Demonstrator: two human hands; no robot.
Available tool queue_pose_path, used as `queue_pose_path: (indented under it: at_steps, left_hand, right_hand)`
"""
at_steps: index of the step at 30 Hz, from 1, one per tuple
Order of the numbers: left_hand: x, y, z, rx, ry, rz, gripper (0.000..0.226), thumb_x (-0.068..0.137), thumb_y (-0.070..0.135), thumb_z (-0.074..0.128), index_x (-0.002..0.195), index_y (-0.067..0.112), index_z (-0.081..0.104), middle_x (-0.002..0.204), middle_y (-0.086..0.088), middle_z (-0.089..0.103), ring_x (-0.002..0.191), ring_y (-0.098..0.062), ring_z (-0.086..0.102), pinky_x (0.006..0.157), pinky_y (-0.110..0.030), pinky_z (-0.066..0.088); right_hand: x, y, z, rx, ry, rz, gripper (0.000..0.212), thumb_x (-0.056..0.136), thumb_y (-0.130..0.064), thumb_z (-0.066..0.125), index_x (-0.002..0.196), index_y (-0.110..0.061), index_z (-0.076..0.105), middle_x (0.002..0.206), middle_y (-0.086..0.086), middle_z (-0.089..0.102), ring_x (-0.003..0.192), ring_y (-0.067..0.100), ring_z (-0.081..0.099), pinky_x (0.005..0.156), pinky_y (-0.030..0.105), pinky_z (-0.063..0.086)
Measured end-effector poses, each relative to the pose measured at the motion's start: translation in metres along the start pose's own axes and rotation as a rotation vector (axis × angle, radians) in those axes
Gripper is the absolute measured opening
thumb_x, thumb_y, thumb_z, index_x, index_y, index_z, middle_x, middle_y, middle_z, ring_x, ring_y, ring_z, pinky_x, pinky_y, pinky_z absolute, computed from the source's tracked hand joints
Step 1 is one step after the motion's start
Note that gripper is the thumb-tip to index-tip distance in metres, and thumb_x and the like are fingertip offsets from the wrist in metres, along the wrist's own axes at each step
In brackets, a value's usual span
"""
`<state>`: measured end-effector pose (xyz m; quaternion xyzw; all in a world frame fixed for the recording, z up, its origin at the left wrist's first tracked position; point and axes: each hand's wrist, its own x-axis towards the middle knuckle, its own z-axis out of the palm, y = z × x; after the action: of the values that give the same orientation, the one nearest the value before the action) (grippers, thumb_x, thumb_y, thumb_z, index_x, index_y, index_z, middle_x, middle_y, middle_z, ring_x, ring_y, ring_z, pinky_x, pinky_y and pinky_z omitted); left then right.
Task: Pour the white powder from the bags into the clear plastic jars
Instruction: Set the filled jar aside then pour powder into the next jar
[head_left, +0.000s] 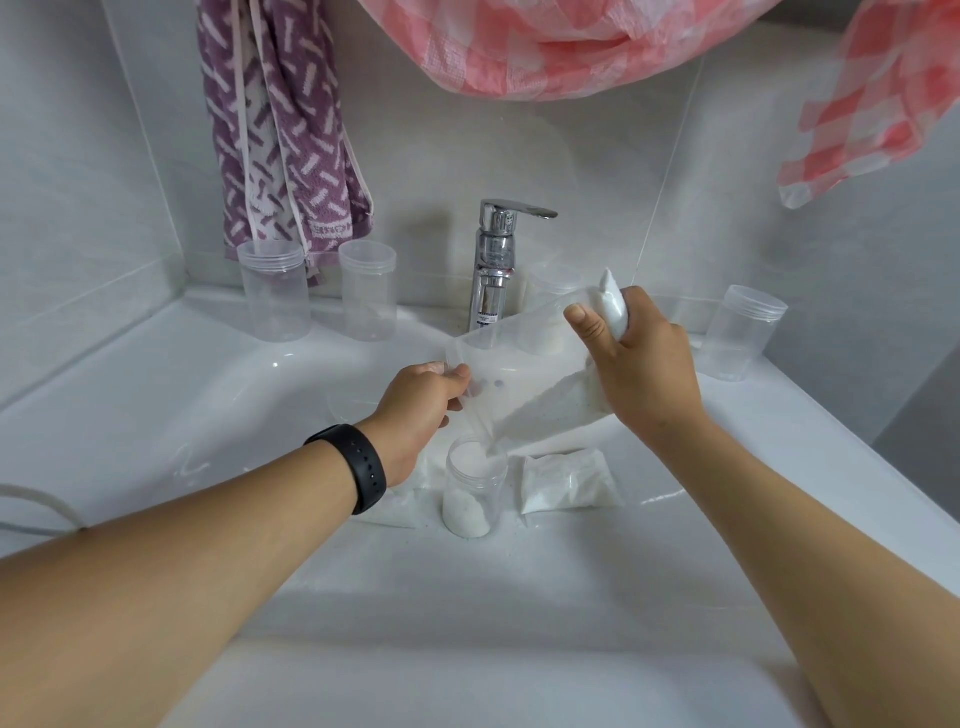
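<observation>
Two hands are sharing one tilted bag (540, 384): the left hand (421, 410) is pinching its open lower edge, the right hand (641, 364) is grasping its raised bunched end. The bag's long axis is sloping down leftward, its mouth hanging just above the jar (475, 488) standing in the sink (208, 395), where white powder is partly filling it.

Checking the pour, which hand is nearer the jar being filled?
Left. The left hand holds the bag mouth just above the jar; the right hand grips its raised far end.
</observation>
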<state>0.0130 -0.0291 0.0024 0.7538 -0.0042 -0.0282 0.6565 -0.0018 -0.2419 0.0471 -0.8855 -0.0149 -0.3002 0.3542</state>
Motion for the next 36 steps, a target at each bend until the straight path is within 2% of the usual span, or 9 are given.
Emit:
queue_pose_path:
  at_steps: [10, 15, 20, 24, 30, 36]
  left_hand:
    - [0.0031, -0.0023, 0.0011, 0.011, -0.001, -0.005, 0.025, 0.104, 0.029, 0.053, 0.088, 0.015, 0.067, 0.100, 0.001, 0.069, 0.094, -0.016, 0.060, 0.093, -0.035, 0.049]
    - [0.0044, -0.0029, 0.0004, 0.007, 0.001, -0.004, 0.026, 0.104, 0.029, 0.053, 0.088, 0.016, 0.068, 0.092, 0.004, 0.067, 0.093, -0.017, 0.060, 0.090, -0.033, 0.047]
    - [0.0039, -0.0030, -0.0002, 0.005, 0.000, -0.007, 0.025, 0.104, 0.029, 0.053, 0.089, 0.015, 0.068, 0.088, 0.005, 0.065, 0.093, -0.016, 0.061, 0.092, -0.034, 0.048]
    - [0.0043, -0.0033, -0.0010, 0.002, 0.000, -0.008, 0.026, 0.104, 0.029, 0.053, 0.089, 0.016, 0.069, 0.095, 0.004, 0.068, 0.094, -0.016, 0.060, 0.093, -0.035, 0.048]
    - [0.0048, -0.0046, -0.0001, 0.010, -0.012, -0.013, 0.025, 0.104, 0.029, 0.053, 0.088, 0.018, 0.069, 0.102, 0.004, 0.070, 0.093, -0.015, 0.060, 0.094, -0.034, 0.048]
    - [0.0043, -0.0048, 0.0001, 0.008, -0.010, -0.005, 0.026, 0.104, 0.029, 0.052, 0.087, 0.018, 0.069, 0.107, 0.002, 0.071, 0.094, -0.016, 0.060, 0.096, -0.036, 0.049]
  right_hand:
    - [-0.0005, -0.0011, 0.0002, -0.040, -0.006, -0.006, 0.071, 0.077, -0.086, 0.040, 0.089, -0.017, 0.047, 0.072, 0.005, 0.060, 0.072, 0.031, 0.057, 0.061, 0.041, 0.044]
    - [-0.0003, -0.0028, -0.0010, -0.052, -0.003, -0.016, 0.072, 0.075, -0.086, 0.039, 0.088, -0.016, 0.047, 0.071, 0.005, 0.058, 0.070, 0.030, 0.056, 0.059, 0.039, 0.040]
    - [0.0001, -0.0024, -0.0004, -0.069, 0.002, -0.014, 0.073, 0.075, -0.087, 0.039, 0.091, -0.016, 0.048, 0.072, 0.005, 0.060, 0.071, 0.030, 0.057, 0.060, 0.040, 0.044]
    - [0.0004, -0.0012, -0.0005, -0.059, 0.008, -0.006, 0.075, 0.074, -0.092, 0.036, 0.091, -0.020, 0.047, 0.074, 0.006, 0.066, 0.073, 0.030, 0.061, 0.066, 0.045, 0.052]
    - [-0.0011, -0.0030, 0.0005, -0.064, 0.012, -0.009, 0.067, 0.078, -0.085, 0.042, 0.096, -0.021, 0.047, 0.074, 0.005, 0.060, 0.074, 0.032, 0.058, 0.061, 0.041, 0.046]
    - [-0.0017, -0.0038, 0.0001, -0.051, 0.011, -0.005, 0.066, 0.078, -0.085, 0.042, 0.095, -0.022, 0.047, 0.076, 0.006, 0.064, 0.075, 0.032, 0.060, 0.066, 0.044, 0.051]
